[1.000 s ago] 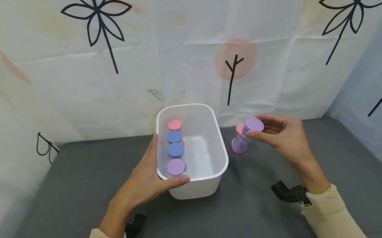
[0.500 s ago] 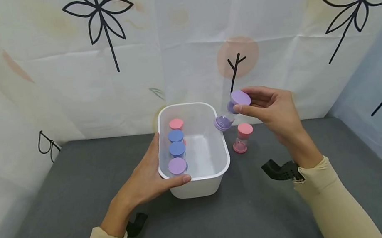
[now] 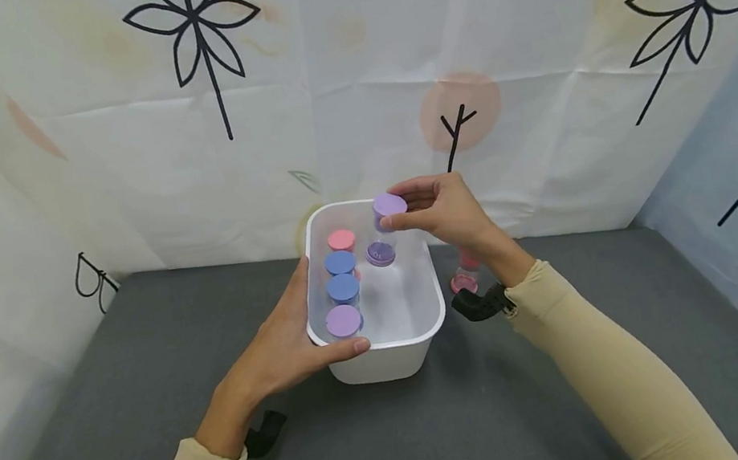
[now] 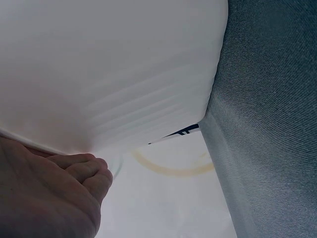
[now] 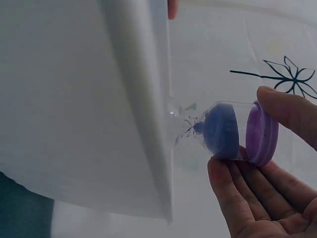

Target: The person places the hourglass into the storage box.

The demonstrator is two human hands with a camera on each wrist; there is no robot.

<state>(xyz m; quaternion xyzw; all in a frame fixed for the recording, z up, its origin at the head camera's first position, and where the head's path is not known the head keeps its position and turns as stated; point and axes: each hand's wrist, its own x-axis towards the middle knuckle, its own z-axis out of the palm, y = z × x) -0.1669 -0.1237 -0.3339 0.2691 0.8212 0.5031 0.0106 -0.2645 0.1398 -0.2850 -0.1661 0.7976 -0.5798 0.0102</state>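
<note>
My right hand (image 3: 449, 208) pinches the lid of a purple-capped sand timer (image 3: 390, 205) between thumb and fingers. In the head view it hangs upright over the back right of a white plastic bin (image 3: 399, 363). Sand shows in its upper bulb in the right wrist view, where the bin's wall hides its lower end. My left hand (image 3: 274, 343) holds the bin at its front left corner, thumb along the front rim and fingers against the left side. Standing in a row along the bin's left side are a pink timer (image 3: 341, 240), two blue timers (image 3: 344, 289) and a purple timer (image 3: 343, 320).
Another pink sand timer (image 3: 464, 282) stands on the dark grey table (image 3: 406, 452) right of the bin, partly hidden by my right wrist and its black strap (image 3: 480, 304). A patterned white cloth (image 3: 348, 62) hangs behind the table.
My right hand has lifted the purple sand timer from beside the pink one on the table and carried it left over the bin. The left hand stays on the bin.
</note>
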